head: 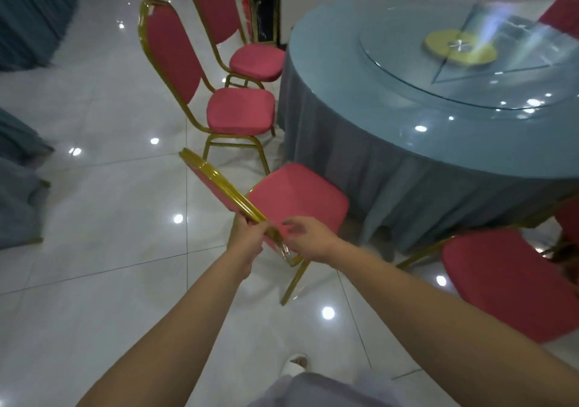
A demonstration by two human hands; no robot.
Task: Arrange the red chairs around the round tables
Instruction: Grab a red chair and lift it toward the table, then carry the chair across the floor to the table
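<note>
The left hand [249,229] grips the gold back frame [225,184] of the nearest red chair [297,200], whose seat faces the blue-draped round tabletop [360,93]. The right hand [308,239] hovers just beside the frame, fingers loosely curled. Two more red chairs [239,110] [257,60] stand beyond, near the cloth.

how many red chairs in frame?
6: far chair and second chair left of the round table, held chair, lower-right chair, right-edge chair, rear chair across the table. Others may be hidden.
</note>
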